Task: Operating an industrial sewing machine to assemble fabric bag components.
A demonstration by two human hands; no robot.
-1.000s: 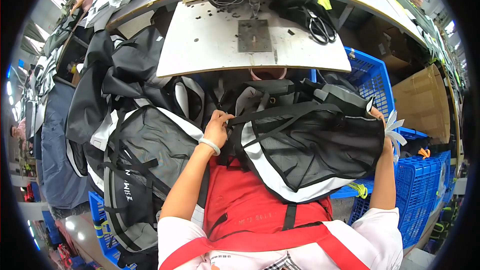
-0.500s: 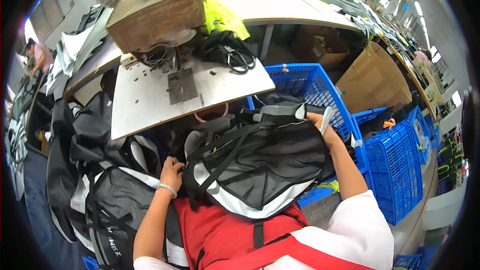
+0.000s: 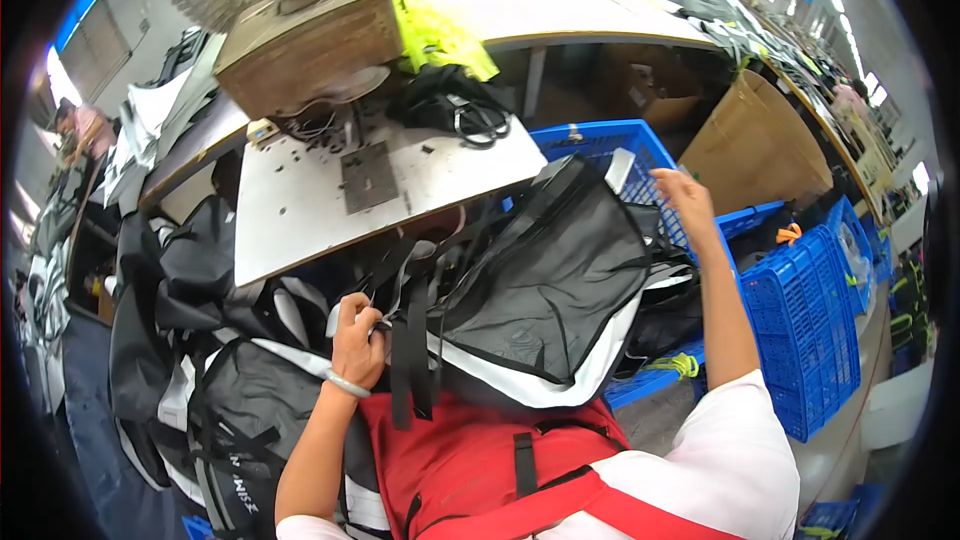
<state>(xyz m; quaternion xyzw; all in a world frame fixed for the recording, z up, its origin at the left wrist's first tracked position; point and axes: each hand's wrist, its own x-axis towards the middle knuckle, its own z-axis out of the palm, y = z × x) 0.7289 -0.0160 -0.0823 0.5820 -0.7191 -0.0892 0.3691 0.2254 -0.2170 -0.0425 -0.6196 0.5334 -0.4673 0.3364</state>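
A black bag piece with white edging (image 3: 545, 315) spreads in front of me, partly over the blue crate. My left hand (image 3: 358, 348) is closed on its left end, where grey-white trim and dark straps (image 3: 410, 365) bunch up and hang down. Off the bag's far right side, my right hand (image 3: 688, 208) is raised over the crate with its fingers apart, holding nothing. A small white tab (image 3: 619, 170) shows at the bag's far edge. The blue crate (image 3: 655, 152) stands under and behind the bag, with dark fabric inside.
Ahead, a white machine table (image 3: 300, 205) carries dark scraps and black-handled scissors (image 3: 478, 122). More black and white bags (image 3: 245, 400) are heaped at my left. Another blue crate (image 3: 800, 330) and a cardboard box (image 3: 758, 145) stand at right. A co-worker (image 3: 85, 130) is at far left.
My right hand has let go of the bag and moved up and right. The bag's far side has flipped up and its mesh lies flatter. My left hand has shifted slightly right.
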